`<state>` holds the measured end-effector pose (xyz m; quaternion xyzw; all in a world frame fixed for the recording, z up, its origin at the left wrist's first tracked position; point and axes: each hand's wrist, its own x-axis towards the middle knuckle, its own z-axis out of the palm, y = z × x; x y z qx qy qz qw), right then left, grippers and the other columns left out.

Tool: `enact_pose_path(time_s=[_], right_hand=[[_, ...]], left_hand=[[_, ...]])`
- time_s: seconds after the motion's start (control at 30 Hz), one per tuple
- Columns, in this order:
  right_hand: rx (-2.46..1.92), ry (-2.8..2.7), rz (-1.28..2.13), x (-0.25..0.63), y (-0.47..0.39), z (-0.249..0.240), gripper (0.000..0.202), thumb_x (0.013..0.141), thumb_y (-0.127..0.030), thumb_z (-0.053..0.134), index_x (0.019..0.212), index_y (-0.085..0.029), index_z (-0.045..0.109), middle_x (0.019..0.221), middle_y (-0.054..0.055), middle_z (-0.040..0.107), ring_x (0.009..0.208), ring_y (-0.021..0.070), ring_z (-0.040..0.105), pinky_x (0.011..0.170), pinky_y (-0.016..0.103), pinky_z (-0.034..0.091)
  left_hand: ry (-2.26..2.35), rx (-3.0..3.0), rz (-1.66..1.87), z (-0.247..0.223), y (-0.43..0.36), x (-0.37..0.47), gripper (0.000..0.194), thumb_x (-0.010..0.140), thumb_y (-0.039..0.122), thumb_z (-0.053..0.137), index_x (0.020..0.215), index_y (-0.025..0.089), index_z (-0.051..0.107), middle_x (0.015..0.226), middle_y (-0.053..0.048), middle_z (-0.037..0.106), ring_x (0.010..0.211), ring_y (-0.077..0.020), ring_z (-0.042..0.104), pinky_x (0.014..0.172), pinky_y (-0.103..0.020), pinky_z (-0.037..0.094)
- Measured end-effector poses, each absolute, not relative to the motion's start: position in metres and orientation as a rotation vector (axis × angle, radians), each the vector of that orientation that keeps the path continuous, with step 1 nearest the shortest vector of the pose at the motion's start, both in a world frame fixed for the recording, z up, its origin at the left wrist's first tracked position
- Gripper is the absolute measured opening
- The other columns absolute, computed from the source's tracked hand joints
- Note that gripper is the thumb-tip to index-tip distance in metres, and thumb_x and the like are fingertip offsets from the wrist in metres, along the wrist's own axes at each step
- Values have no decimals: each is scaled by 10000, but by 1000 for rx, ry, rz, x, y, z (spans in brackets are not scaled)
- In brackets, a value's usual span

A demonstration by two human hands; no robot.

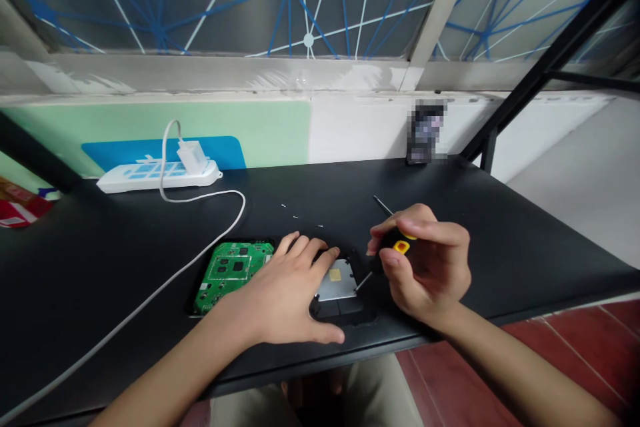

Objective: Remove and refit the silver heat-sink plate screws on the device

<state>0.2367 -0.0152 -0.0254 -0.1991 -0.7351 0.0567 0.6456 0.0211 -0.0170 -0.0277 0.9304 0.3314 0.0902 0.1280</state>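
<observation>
My right hand (433, 260) is closed around the black-and-yellow handle of a screwdriver (401, 246). Its thin shaft slants down to the left, and the tip meets the right edge of a silver metal plate (336, 283) in a black casing (357, 312). Fingers spread, my left hand (290, 287) lies flat over the casing's left part and hides some of it. To its left, a green circuit board (235, 268) sits in another black shell, partly covered by my left hand and forearm. Another thin metal shaft (383, 205) lies behind my right hand, its other end hidden.
Several tiny screws (295, 217) lie on the black table (425, 183) beyond the casing. A white power strip (160, 177) with a plugged-in charger (193, 156) stands at the back left; its white cable (165, 290) crosses the table. A blurred-out upright object (424, 133) leans at the back right.
</observation>
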Motion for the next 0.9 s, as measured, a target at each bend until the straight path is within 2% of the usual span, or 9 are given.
enact_pose_path(time_s=[0.2, 0.43, 0.67, 0.9], right_hand=[[-474, -1670, 98, 234, -15, -21, 439, 850, -125, 673, 1259, -255, 579, 881, 31, 629, 713, 152, 611, 500, 272, 578], [-449, -1717, 98, 233, -18, -23, 528, 816, -83, 699, 1293, -257, 557, 911, 30, 636, 750, 163, 630, 570, 310, 596], [-410, -1723, 100, 230, -17, -21, 593, 789, -32, 702, 1325, -239, 552, 929, 30, 637, 759, 159, 625, 592, 314, 585], [-434, -1704, 101, 235, -12, -32, 513, 868, -210, 682, 1356, -280, 543, 959, 50, 656, 757, 180, 629, 571, 333, 582]], left_hand=[[953, 2708, 273, -27, -18, 21, 1008, 707, 709, 761, 1483, 167, 413, 1367, -149, 539, 1285, -388, 478, 1172, -608, 262], [946, 2710, 251, -27, -17, 22, 901, 718, 697, 761, 1403, 177, 494, 1357, -144, 542, 1271, -395, 488, 1157, -625, 276], [948, 2718, 245, -27, -18, 23, 893, 712, 698, 767, 1380, 160, 519, 1349, -150, 547, 1268, -397, 495, 1161, -625, 274], [958, 2706, 285, -26, -18, 22, 1006, 699, 703, 777, 1466, 147, 440, 1352, -152, 550, 1290, -395, 480, 1167, -612, 278]])
